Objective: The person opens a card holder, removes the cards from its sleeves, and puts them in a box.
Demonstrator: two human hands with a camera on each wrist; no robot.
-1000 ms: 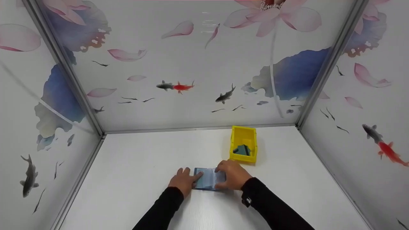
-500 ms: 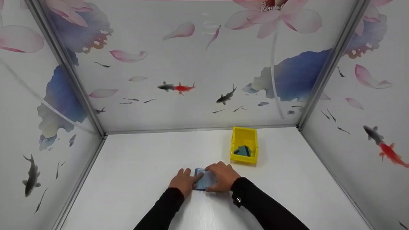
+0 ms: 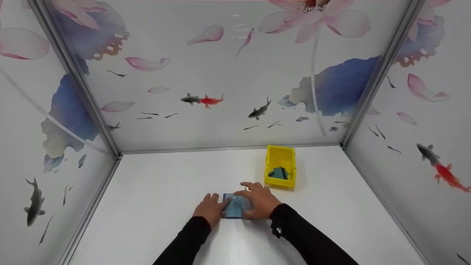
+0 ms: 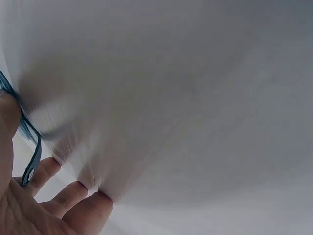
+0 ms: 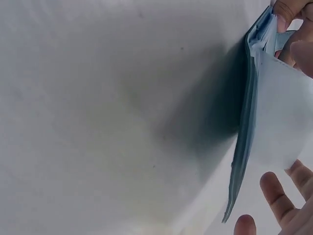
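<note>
Left hand [image 3: 208, 210] pinches the blue booklet [image 3: 233, 209] along its left side; right hand [image 3: 260, 201] grips a translucent leaf [image 5: 279, 117]. Booklet lies well short of the bench's [image 3: 162, 184] far edge; probably light, limp-leaved, best held by its cover.

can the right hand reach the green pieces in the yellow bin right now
Probably, yes: the green pieces lie in the open-topped yellow bin just beyond the right hand, with nothing visible between. That hand would likely have to leave the blue booklet first.
</note>
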